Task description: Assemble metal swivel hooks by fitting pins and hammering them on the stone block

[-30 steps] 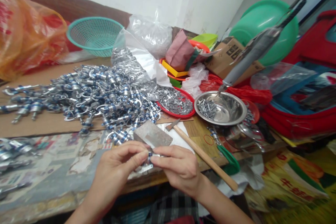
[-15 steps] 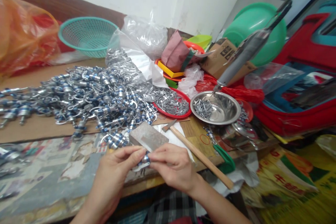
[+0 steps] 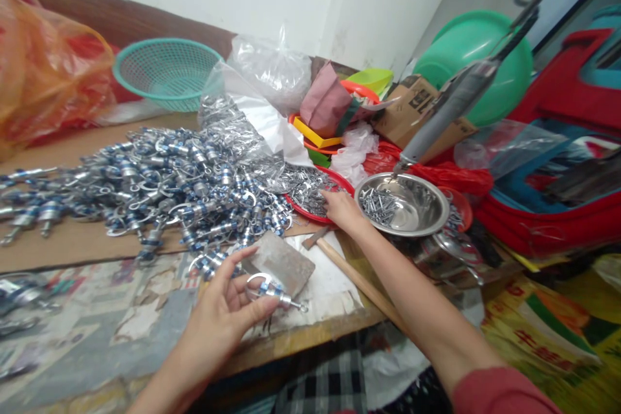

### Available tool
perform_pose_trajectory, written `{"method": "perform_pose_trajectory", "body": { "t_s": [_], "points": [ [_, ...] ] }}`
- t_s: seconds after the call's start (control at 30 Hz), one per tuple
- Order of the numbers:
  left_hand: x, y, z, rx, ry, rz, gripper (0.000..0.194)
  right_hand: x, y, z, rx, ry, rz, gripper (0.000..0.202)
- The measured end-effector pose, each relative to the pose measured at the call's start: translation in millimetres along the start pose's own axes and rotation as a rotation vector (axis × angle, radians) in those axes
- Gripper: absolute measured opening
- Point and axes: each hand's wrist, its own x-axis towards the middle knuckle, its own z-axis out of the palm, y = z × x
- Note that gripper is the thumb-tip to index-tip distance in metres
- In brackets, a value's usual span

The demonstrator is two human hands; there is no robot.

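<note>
My left hand [image 3: 230, 304] holds a small blue-and-silver metal fitting [image 3: 272, 288] between thumb and fingers, its curved ring toward the palm and its small eyelet end pointing right. Under and behind the fitting lies a grey metal block [image 3: 281, 262] on the table. My right hand [image 3: 342, 210] reaches across to a red plate [image 3: 310, 215] of small flat metal pieces [image 3: 308, 189]. Its fingertips are drawn together on the pieces at the plate's right side; what they pinch, if anything, is hidden. A hammer [image 3: 339, 265] lies partly under my right forearm.
A large heap of similar fittings [image 3: 165, 187] covers the table's left. Right of the plate stands a steel bowl [image 3: 422, 207] of metal pins, beneath a hanging grey power screwdriver [image 3: 436, 110]. A turquoise basket [image 3: 167, 74] and clear plastic bags [image 3: 272, 68] are at the back.
My right hand has let go of the fitting and moved up and right to the red plate. My left hand keeps the fitting, now turned with its ring and eyelet showing.
</note>
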Motion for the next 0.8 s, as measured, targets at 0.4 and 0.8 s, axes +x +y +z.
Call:
{"method": "perform_pose_trajectory", "body": {
  "t_s": [0.4,0.8],
  "points": [
    [6,-1,-5.9,-0.053,-0.023,-0.028,0.077,-3,-3,3,0.255,0.021,0.012,0.020],
    [3,-7,-2.8,-0.120,-0.018,0.019,0.074,-102,-70,-6,0.622,-0.309,-0.361,0.012]
  ]
}}
